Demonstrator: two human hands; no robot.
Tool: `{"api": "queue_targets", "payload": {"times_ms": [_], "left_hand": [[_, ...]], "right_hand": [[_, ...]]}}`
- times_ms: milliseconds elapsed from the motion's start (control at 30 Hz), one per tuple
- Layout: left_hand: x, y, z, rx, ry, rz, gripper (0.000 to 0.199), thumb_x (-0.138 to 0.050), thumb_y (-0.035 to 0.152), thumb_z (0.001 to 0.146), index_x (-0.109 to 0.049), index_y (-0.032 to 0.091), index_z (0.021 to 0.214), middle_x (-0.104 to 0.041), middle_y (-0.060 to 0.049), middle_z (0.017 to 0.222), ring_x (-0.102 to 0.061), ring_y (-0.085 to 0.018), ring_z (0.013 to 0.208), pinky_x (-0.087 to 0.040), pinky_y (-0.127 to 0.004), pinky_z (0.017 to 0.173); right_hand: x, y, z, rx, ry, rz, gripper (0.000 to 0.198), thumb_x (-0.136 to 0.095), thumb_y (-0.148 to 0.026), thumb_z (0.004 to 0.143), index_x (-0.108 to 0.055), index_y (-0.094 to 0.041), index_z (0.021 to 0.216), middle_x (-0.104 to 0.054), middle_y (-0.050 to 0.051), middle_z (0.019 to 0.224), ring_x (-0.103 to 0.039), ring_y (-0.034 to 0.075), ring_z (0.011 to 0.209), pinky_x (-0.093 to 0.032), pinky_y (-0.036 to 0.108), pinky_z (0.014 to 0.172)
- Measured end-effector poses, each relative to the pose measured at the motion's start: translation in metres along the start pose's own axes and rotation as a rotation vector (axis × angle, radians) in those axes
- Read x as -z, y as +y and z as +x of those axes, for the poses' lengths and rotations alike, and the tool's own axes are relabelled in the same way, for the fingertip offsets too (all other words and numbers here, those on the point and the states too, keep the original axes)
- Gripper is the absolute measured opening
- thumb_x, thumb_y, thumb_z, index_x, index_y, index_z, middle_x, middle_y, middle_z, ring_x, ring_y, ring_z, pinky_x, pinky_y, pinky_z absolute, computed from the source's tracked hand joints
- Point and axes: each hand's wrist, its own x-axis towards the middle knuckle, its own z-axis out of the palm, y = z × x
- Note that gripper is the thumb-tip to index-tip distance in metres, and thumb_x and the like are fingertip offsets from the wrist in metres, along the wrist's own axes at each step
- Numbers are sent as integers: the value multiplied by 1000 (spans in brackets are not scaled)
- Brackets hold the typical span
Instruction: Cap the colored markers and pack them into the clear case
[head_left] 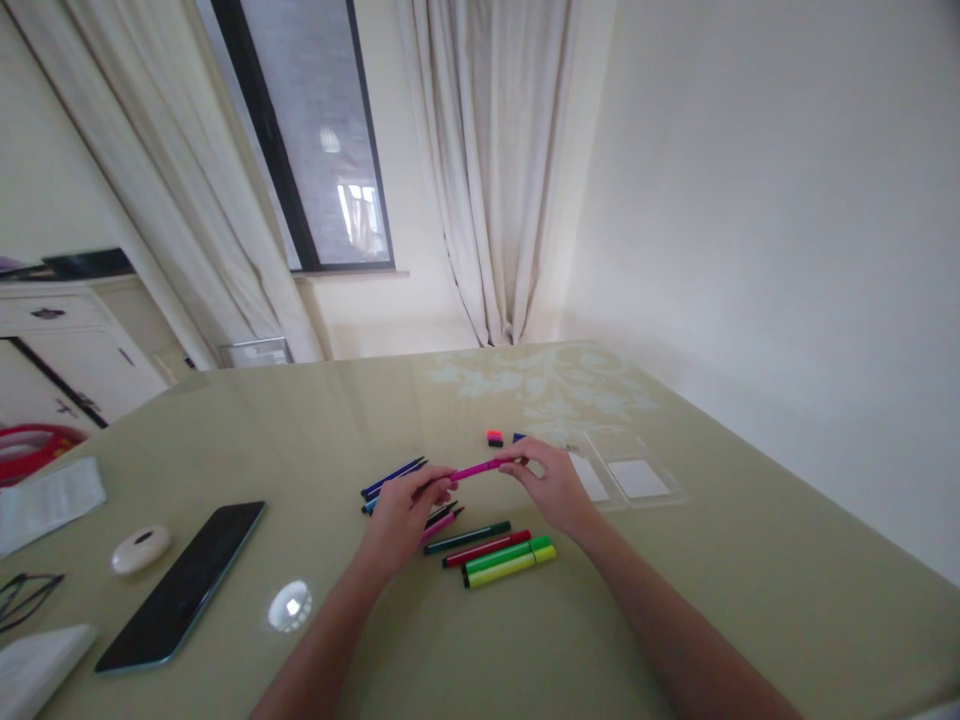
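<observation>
A magenta felt-tip pen (477,469) is held level above the table between my two hands. My left hand (405,512) pinches its left end, and the fingers of my right hand (546,480) close round its right end. Beneath and behind my left hand lie blue pens (394,477) without caps, partly hidden, along with a pink pen (441,526) and a black one. Nearer to me rest capped pens in dark green (466,538), red (486,549), bright green (506,556) and yellow-green (510,567). Small loose caps (494,438) in red, pink and black sit just beyond the hands.
A clear plastic case (637,478) with white inserts lies open right of my right hand. On the left are a black tablet or phone (184,585), a white oval case (141,549), glasses (28,598) and a shiny round object (289,606). A wall borders the table's right side.
</observation>
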Motion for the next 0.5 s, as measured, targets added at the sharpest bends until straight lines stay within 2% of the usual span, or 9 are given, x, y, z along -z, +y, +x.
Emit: {"api": "queue_targets", "payload": {"times_ms": [500], "left_hand": [[-6, -2, -1, 84, -18, -195, 34, -66, 46, 86, -80, 17, 98, -78, -6, 81, -68, -17, 64, -56, -26, 61]], "right_hand": [[4, -5, 1, 44, -48, 68, 6, -77, -28, 91, -82, -25, 92, -78, 3, 85, -71, 20, 81, -55, 32, 77]]}}
